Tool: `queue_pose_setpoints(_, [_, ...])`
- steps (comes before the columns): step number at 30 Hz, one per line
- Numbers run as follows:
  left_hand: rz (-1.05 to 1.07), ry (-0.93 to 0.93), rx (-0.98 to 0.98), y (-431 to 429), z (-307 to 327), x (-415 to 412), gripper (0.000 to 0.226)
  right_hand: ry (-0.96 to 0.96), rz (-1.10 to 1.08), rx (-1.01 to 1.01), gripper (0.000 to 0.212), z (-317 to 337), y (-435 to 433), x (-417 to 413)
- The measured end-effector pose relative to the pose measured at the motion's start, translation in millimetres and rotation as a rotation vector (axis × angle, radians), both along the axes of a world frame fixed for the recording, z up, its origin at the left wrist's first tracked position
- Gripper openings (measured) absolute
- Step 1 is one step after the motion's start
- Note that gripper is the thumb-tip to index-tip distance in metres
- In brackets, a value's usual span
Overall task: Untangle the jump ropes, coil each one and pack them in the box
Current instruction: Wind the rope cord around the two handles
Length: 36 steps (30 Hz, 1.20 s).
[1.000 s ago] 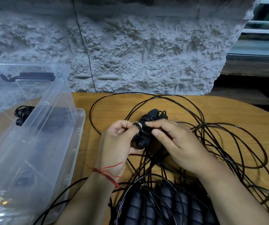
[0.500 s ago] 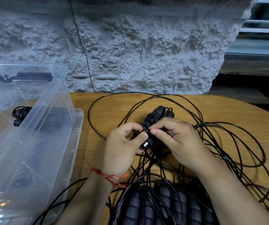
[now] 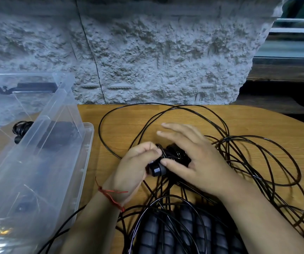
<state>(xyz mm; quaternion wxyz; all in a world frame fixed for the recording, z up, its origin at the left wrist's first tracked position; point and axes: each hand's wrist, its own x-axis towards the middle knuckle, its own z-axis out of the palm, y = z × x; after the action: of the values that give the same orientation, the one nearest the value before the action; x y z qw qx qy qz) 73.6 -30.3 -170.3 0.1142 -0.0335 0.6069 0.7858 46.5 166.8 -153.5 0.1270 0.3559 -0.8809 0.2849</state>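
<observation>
In the box [image 3: 59, 136] at the left, 1 coiled rope [image 3: 20, 128] is already lying. The left hand [image 3: 136, 167] is gripping the bundle [image 3: 173, 158] with its fingers curled round it, and is holding it lower, nearer the table [image 3: 257, 121], than 0.5 s ago. The right hand [image 3: 198, 158], which was pinching there, is now letting go. Its fingers are spreading straight above the bundle, only the thumb lying on it. This wrap is probably finishing, so boxing looks close. The bundle is showing as tight, glossy black turns round handles with a grey end cap. Loose cords [image 3: 257, 162] are sprawling rightward in tangled loops, some running under it, so it may not be free yet.
</observation>
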Motion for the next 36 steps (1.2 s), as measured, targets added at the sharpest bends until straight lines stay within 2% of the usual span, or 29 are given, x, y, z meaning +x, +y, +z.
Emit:
queue_pose_setpoints(2, [-0.025, 0.037, -0.044, -1.1, -2.6, 2.5, 0.020, -0.089, 0.073, 0.083, 0.058, 0.3, 0.3, 2.1])
queue_pose_setpoints(6, [-0.084, 0.038, 0.019, -2.6, 0.5, 5.2, 0.033, -0.183, 0.111, 0.169, 0.068, 2.6, -0.4, 1.6])
queue_pose_setpoints(10, [0.004, -0.042, 0.061, 1.1, 4.3, 2.5, 0.021, -0.156, -0.003, 0.154, 0.064, -0.7, -3.5, 2.2])
queue_pose_setpoints(12, [0.095, 0.002, -0.076, 3.6, 3.9, 0.9, 0.028, -0.131, -0.078, 0.189, 0.059, -2.0, -5.3, 3.5])
queue_pose_setpoints(15, [0.203, 0.090, -0.415, 5.5, 6.9, 1.3, 0.035, -0.121, -0.150, 0.231, 0.054, -1.2, -6.2, 2.8])
queue_pose_setpoints(18, [0.234, 0.131, -0.515, 11.3, 14.3, 6.6, 0.039, -0.142, -0.168, 0.233, 0.053, -0.1, -7.7, 3.7])
queue_pose_setpoints(22, [0.275, 0.294, -0.696, 17.1, 22.0, 16.2, 0.041, -0.193, -0.238, 0.215, 0.055, -0.5, -9.2, 4.5])
queue_pose_setpoints(27, [0.272, 0.491, -0.723, 29.6, 28.1, 26.0, 0.041, -0.227, -0.358, 0.176, 0.053, 1.1, -7.4, 1.4])
queue_pose_setpoints(30, [0.210, 0.662, -0.724, 43.3, 28.2, 32.1, 0.040, -0.313, -0.429, 0.230, 0.025, 6.4, -3.8, -2.0])
queue_pose_setpoints(31, [0.188, 0.708, -0.724, 45.7, 27.6, 33.7, 0.040, -0.353, -0.439, 0.247, 0.023, 7.8, -2.6, -2.7])
queue_pose_setpoints(34, [0.186, 0.756, -0.736, 42.9, 29.9, 33.8, 0.039, -0.332, -0.433, 0.210, 0.024, 9.1, -2.4, -1.1])
queue_pose_setpoints(36, [0.248, 0.718, -0.748, 37.0, 34.9, 31.0, 0.039, -0.238, -0.443, 0.131, 0.036, 6.5, -4.0, 0.7])
